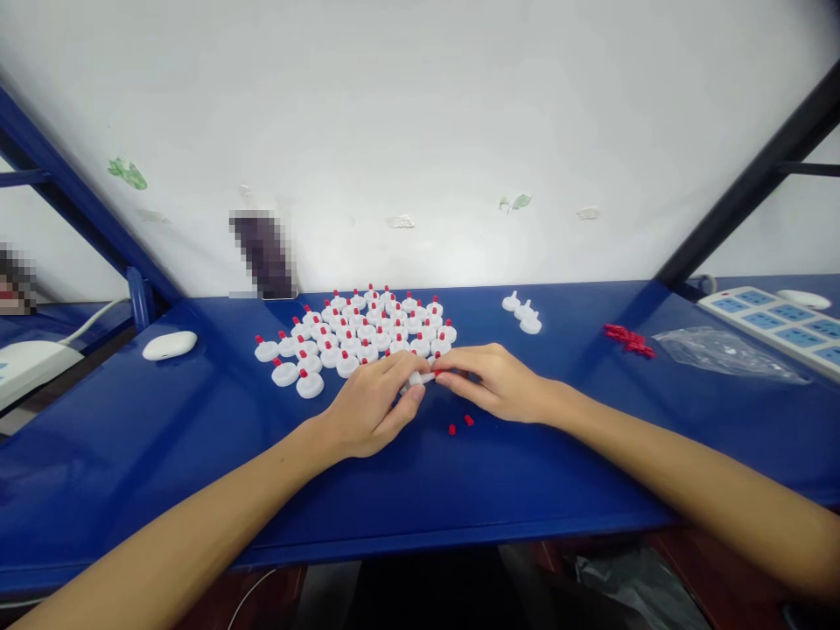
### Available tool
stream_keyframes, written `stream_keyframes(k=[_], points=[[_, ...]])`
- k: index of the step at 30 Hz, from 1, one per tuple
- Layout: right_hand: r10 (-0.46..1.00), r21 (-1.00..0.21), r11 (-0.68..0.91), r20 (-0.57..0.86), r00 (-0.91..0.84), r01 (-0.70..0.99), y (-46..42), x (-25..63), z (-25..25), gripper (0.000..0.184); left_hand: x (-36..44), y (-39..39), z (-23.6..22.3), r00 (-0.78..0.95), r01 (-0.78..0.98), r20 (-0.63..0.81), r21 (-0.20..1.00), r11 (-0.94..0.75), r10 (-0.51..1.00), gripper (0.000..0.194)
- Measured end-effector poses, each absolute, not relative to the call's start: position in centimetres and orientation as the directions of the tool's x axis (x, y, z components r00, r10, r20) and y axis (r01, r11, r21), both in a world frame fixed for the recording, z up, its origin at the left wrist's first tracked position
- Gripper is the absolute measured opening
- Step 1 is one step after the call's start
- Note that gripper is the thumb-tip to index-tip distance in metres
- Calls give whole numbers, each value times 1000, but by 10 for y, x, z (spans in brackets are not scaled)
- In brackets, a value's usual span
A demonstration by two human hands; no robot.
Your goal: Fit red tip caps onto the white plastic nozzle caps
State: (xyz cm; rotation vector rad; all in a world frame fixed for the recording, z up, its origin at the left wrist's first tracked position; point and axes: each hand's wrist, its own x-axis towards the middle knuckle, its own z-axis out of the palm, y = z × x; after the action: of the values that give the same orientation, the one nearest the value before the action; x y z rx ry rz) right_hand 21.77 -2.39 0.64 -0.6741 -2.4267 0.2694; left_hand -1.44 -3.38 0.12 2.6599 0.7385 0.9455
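Observation:
My left hand [375, 404] is closed around a white nozzle cap [416, 379], whose spout points right. In a pinch at the spout's end, my right hand [495, 382] holds a small red tip cap [438, 374]. I cannot tell whether the red piece sits on the spout or just touches it. Two loose red tip caps [452, 430] lie on the table in front of my hands. Behind and left of them stands a large group of white nozzle caps [347, 337] with red tips. A few white nozzle caps [527, 313] without red tips are at the back right.
On the blue table [407, 499], a pile of red tip caps [630, 339] lies right, beside a clear plastic bag [722, 352] and a power strip [774, 324]. A white oval case [170, 346] is at left. A phone [266, 254] leans on the wall.

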Motion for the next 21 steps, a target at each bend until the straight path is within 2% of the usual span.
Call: stream_keyframes(k=[3,6,9,15,21], points=[[469,-260,883,519,-715,390,-25,217,7,22,-14,-36,1,662,393,533,353,-849,527,21],[376,-172,921,628,-682,349,-26,215,5,18,-12,-38,2,639,455,531,323,-830,557,15],[294,-76,937,699,-652,341,-25,215,1,16,-12,-37,4,650,490,469,342,-802,597,14],[235,76,915,697,-678,396,-23,218,-1,17,-18,-29,7,716,486,388,320,-813,580,20],[180,65,944,718,-673,323,-26,217,-1,16,-16,-36,7,732,448,381,356,-820,565,19]])
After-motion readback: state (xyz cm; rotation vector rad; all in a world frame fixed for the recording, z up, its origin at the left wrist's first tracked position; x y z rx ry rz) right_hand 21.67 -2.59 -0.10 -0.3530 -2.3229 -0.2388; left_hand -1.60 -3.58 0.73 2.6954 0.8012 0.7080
